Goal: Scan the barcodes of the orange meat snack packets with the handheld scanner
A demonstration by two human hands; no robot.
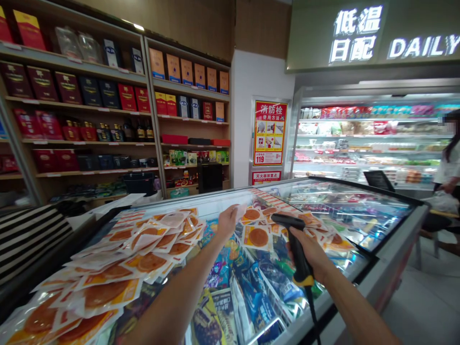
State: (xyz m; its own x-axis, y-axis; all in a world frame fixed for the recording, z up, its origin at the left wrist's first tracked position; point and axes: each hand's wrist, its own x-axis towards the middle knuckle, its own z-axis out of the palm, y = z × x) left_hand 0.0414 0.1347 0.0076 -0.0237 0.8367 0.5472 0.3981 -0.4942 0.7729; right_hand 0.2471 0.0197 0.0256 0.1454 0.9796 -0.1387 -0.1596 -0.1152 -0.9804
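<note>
Freezer (381,279) — bags (253,292) inside, packets (258,237) atop

chest freezer (398,242): lower centre. flat packets (154,262): on its top; pile (104,293) lower left, smaller group (258,236) right of centre. bagged goods (206,323): in freezer. scanner (300,256): in right hand (313,251). shelving (147,72): upper left, behind freezer. poster (269,132): between shelving and refrigerated display (359,89), right. sign (381,36): above display, upper right.

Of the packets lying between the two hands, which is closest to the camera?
The packet just left of the black scanner; its front edge sits lowest in the picture, while the others there lie farther back.
</note>
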